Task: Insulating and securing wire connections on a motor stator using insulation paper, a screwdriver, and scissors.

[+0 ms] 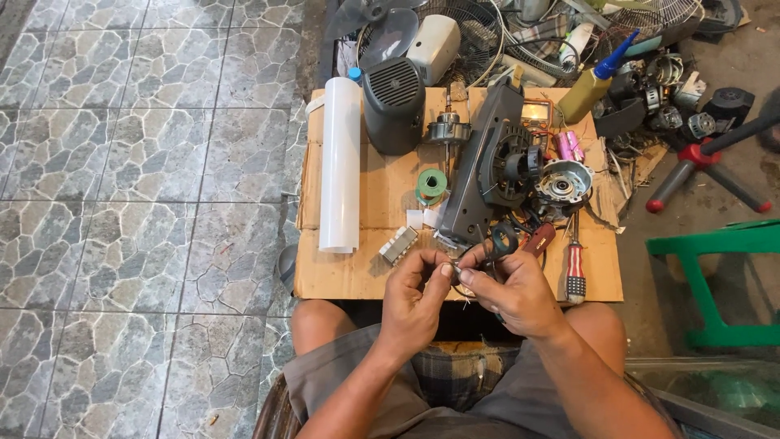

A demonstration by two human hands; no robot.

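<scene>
The left hand [413, 302] and the right hand [512, 291] meet above the near edge of the cardboard sheet [341, 272], fingertips almost touching. Between them sits a small metal part with thin wire [460, 271], pinched narrowly by the left thumb and forefinger from the 9 o'clock side. The right hand closes around it from the 3 o'clock side. The part is too small and too covered to tell its exact shape; it looks pale and shiny, and a fine wire trails down toward 6 o'clock. Both hands are equally near, since both grip it.

The right hand also holds a dark-handled tool [502, 241], whose handle points to 12 o'clock, away from the person, so its long axis runs roughly 6 to 12.

Just beyond the hands at 12 o'clock lies a dark fan housing [481, 175], its length running from 6 toward 1 o'clock. At 2 o'clock from the hands lies a striped screwdriver [574, 267], upright along 12 to 6. A white tube [340, 162] lies at 10 o'clock, also running 12 to 6. A green spool of solder [431, 185] sits between tube and housing.
</scene>
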